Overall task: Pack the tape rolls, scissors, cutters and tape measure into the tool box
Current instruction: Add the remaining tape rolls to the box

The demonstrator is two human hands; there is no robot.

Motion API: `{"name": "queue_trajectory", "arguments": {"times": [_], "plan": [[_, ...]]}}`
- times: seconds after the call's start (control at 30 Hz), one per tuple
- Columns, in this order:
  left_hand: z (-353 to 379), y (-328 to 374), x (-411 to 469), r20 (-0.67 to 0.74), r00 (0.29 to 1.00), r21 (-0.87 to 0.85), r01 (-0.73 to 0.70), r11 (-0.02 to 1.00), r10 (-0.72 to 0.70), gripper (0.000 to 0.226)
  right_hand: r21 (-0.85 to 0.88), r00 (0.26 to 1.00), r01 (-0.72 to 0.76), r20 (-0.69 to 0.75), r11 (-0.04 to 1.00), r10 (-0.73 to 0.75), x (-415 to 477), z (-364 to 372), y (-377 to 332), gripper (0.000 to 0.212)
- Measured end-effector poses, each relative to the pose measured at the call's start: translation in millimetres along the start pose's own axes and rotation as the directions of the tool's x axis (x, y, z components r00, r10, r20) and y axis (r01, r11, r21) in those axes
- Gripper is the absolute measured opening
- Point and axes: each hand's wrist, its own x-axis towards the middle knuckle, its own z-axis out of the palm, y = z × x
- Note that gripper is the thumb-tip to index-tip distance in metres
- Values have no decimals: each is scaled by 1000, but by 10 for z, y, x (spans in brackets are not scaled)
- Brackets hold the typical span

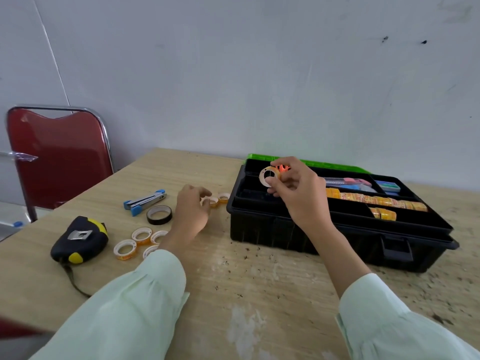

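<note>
Box [298, 229] sits right on the counter [259, 294], back close to the wall [233, 74]. Open counter in front, between the sleeves. Chair [58, 157] at the left edge. Top is worn, speckled wood.

Right grip [291, 185] pinches one roll [265, 178] above the tray's left end. Left grip [193, 206] is curled at two small rolls [224, 197] just beside the box; hold blurred, can't tell.

Loose: four rolls [142, 234] by the left sleeve, one black roll [159, 215], one tape measure [79, 240], one blue-ended tool [144, 201]. Orange rolls [376, 202] in the tray, count unclear.

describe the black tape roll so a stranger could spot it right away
On the table, look left of the tool box, just in front of the blue-ended metal tool. The black tape roll lies flat there, the only dark one; the small rolls nearby are white and orange.
</note>
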Motion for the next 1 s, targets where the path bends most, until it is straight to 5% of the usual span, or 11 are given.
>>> {"name": "queue_trajectory", "arguments": {"times": [0.1, 0.23, 0.4, 0.53, 0.67, 0.77, 1.0], "plan": [[94, -53, 12, 100, 995, 122, 18, 992, -30, 25, 10, 1000, -8, -2, 1000, 8, -11, -6, 11, 21], [109, -42, -23, 40, 998, 110, 35, 993, -39, 17, 26, 999, -31, -4, 999, 31, 4, -30, 27, 21], [-39, 163, -95, -173, 984, -157, -77, 985, 49, 4, 33, 998, -50, -28, 998, 51, 15, -42, 42, 25], [-180, 631, -237, -296, 944, -407, -266, 874, 149, 11, 97, 995, -77, -52, 992, 82, 26, -111, 31, 30], [-164, 1103, -353, -237, 909, -440, -415, 796, 343, 37, 66, 988, -81, -127, 995, 89, -6, -335, 48, 35], [-70, 1421, -413, -156, 860, -424, -503, 754, 486, 34, -40, 972, -129, -201, 991, 118, -32, -698, 114, 38], [329, 2026, -592, 88, 811, -556, -442, 704, 579, 31, -324, 916, -357, -305, 876, 261, -214, -1649, 300, 18]]}}
